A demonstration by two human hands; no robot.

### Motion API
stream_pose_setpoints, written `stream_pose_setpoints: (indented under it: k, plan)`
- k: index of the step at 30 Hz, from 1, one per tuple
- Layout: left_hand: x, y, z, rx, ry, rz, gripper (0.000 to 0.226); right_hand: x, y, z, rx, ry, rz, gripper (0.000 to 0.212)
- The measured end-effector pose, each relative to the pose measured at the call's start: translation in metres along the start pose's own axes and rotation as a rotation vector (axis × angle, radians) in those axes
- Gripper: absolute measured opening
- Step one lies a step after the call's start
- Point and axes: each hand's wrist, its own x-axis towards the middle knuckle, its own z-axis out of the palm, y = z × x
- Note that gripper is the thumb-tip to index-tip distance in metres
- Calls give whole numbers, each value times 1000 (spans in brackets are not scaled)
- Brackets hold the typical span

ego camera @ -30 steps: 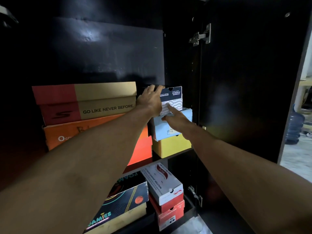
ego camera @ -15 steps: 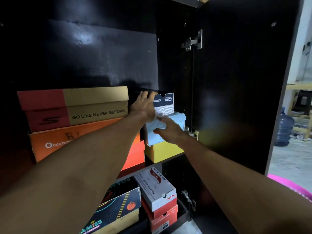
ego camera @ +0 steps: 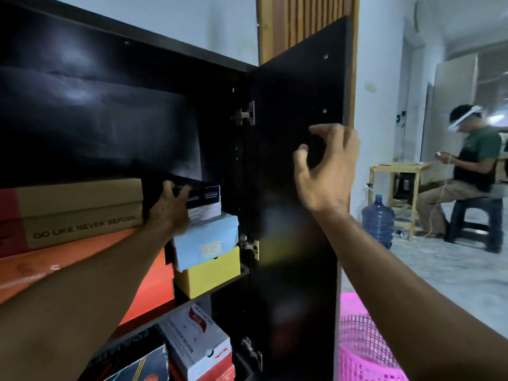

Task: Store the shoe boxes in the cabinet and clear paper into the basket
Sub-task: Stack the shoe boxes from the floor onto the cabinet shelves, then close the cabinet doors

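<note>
A: Status on the boxes?

B: Most look stored. L hand [ego camera: 171, 209] is spread flat against the small dark box [ego camera: 204, 200], top of the right-hand stack in the cabinet [ego camera: 110, 119]; fingers apart, pressing on it, not clamped round it. Under it: pale blue box [ego camera: 209, 240], then yellow box [ego camera: 211, 273].

A: And the R?

B: R hand [ego camera: 325, 171] is up near the outer edge of the open door [ego camera: 299, 215], fingers curled and apart, holding nothing. Can't tell if it touches the door.

A: Other boxes?

B: Tan box [ego camera: 82, 213] reading "GO LIKE NEVER BEFORE" sits on an orange box [ego camera: 148, 284], left of the stack. More boxes on the shelf below, incl. a white box [ego camera: 198, 342].

A: Paper?

B: No loose paper in view. Pink basket [ego camera: 362, 347] stands on the floor just beside the door; contents not visible.

A: So what's left?

B: My guess: seat that top box, shut the door, then the paper part, if any's left. Storing looks nearly done.
</note>
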Motion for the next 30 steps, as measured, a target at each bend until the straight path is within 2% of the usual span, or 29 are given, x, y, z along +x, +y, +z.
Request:
stream_pose_setpoints:
  k: [2,4,6,8,10,12,15,18,23,25,28,30]
  plan:
    - [-2,4,-4,12,-8,-20,87,30,13,-13,-44,161,62,42]
    - [-6,9,-9,59,-15,-39,91,57,26,-20,-51,159,190,56]
    - [-13,16,-15,116,-22,-66,92,80,36,-20,10,-46,348,75]
    - [-13,22,-18,74,-62,-84,95,97,39,-16,140,-256,457,83]
    - [-4,20,-13,29,-109,-79,95,105,38,-11,233,-304,485,73]
    - [-2,19,-9,38,-114,-76,94,110,38,-6,305,-266,502,59]
    - [-26,41,-24,-48,-27,-80,91,118,35,2,352,-223,530,43]
    - [-37,57,-39,-97,91,-47,76,129,25,13,460,-158,536,34]
    - [-51,66,-78,-237,231,-43,53,112,-7,38,712,-175,553,29]
    - [-58,67,-96,-256,302,-51,46,100,-30,52,822,-167,555,34]
    - [-69,64,-122,-293,400,-85,39,84,-66,79,871,-182,562,49]
    - [-81,63,-141,-311,474,-118,33,78,-85,96,869,-188,594,39]
